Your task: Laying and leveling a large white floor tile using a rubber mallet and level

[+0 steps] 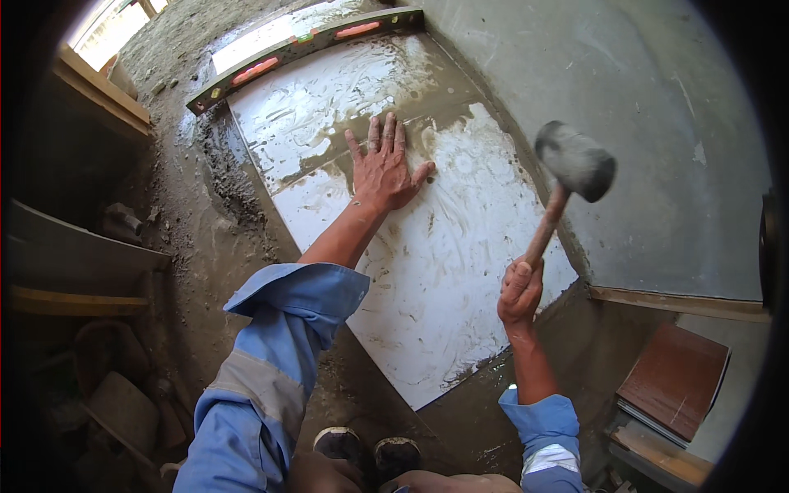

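My left hand [383, 174] lies flat with spread fingers across the seam between two white floor tiles. The nearer tile [444, 271] and the farther tile [300, 123] are both smeared with wet grey-brown slurry. My right hand [521, 292] grips the wooden handle of a rubber mallet [575, 160]. Its black and whitish head is raised to the right of the nearer tile and slightly blurred. A long spirit level [304, 53] with red grips rests across the far end of the tiles.
A grey plastered wall [657, 140] borders the tiles on the right. Wet mortar [234, 181] lies along their left side. Brown-red tiles [675, 380] are stacked at the lower right. Wooden boards [103, 90] stand at the left. My shoes [366, 450] are at the bottom.
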Available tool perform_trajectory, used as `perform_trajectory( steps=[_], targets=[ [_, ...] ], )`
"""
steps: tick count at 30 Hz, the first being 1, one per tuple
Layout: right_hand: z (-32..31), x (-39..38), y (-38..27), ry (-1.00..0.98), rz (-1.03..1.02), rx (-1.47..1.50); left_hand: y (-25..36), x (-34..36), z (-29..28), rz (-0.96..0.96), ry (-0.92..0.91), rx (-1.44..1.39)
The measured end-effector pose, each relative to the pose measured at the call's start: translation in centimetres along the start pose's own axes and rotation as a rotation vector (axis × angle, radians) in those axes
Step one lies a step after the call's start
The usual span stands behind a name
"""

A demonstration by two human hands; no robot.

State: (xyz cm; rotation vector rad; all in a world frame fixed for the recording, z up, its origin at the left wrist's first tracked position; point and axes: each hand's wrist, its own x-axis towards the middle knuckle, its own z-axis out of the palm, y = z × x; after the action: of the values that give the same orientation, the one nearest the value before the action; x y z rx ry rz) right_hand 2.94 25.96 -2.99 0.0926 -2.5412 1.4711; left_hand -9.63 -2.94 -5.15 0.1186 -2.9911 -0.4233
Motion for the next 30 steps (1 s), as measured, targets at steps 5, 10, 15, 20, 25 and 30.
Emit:
perform_trajectory(
  steps=[5,10,15,20,25,30],
  targets=[
    [-0.7,-0.7,-1.3,-0.199,0.062,-0.297,-1.4,-0.3,0.4,-0.002,-0.015,0.027],
    [-1.3,-1.6,0.7,-0.178,-0.063,-0.459,-0.5,-0.1,0.4,-0.001,-0.006,0.011],
    [-2.8,-1.0,-5.3,-0.087,0.161,0.224,-1.1,-0.3,0.6,-0.003,-0.006,0.035],
    [-3.1,-1.3,-6.6,0.126,-0.065,0.360,-0.9,-0.2,0.7,0.003,-0.010,0.037],
    [-3.3,-3.0,-0.1,-0.199,0.082,-0.473,-0.9,-0.1,0.6,0.005,0.004,0.041],
    [-1.8,-3.7,-0.1,-0.049,0.086,-0.218,-1.0,-0.2,1.1,0.009,-0.002,0.040]
  ],
)
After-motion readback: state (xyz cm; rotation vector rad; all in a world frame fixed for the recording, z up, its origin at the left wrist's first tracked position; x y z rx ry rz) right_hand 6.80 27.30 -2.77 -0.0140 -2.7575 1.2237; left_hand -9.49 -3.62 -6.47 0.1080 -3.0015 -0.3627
